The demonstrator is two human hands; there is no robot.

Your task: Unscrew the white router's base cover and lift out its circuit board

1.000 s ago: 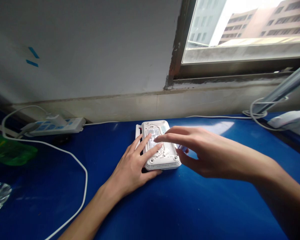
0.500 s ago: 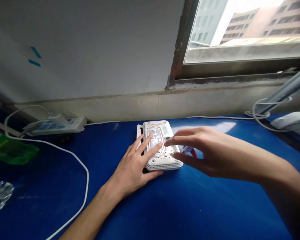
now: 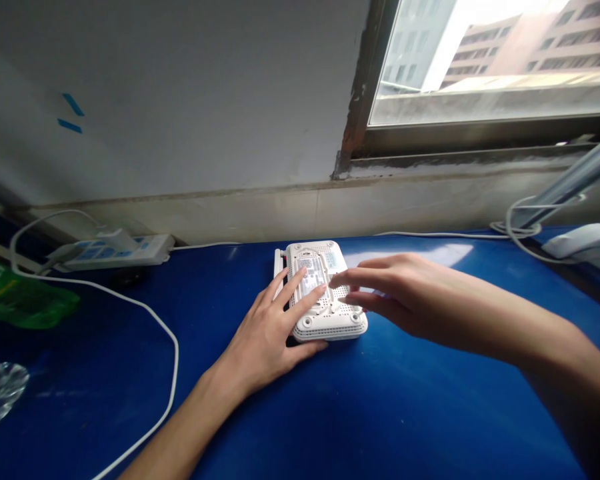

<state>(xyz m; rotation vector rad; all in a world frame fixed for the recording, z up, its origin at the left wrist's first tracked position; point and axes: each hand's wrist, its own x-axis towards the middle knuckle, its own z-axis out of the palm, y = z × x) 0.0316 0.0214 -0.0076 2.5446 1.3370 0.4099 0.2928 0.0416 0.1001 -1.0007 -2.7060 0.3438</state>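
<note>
A white Wi-Fi router (image 3: 339, 308) lies underside up on the blue tabletop, showing vent holes, round feet and printed labels. Its white antenna (image 3: 279, 261) runs along the left side. My left hand (image 3: 273, 320) is spread over the router's left part, fingers on the label and thumb along the front edge. Over the right part hovers my right hand (image 3: 395, 287), with index finger and thumb bent and slightly apart, tips at the router's surface. Its other fingers curl underneath, mostly hidden. A pale sliver shows by them; I cannot make out what it is.
A white power strip (image 3: 125, 255) with a plug sits at the back left. Its white cable (image 3: 174, 360) loops forward across the table. At the left edge lie a green bottle (image 3: 25, 297) and clear plastic (image 3: 0, 393). A metal pole (image 3: 565, 183) wrapped with cable stands at right.
My right hand has turned slightly, its thumb rising nearer the index finger, and the pale thing beneath it shows less. My left hand and the router stay in place.
</note>
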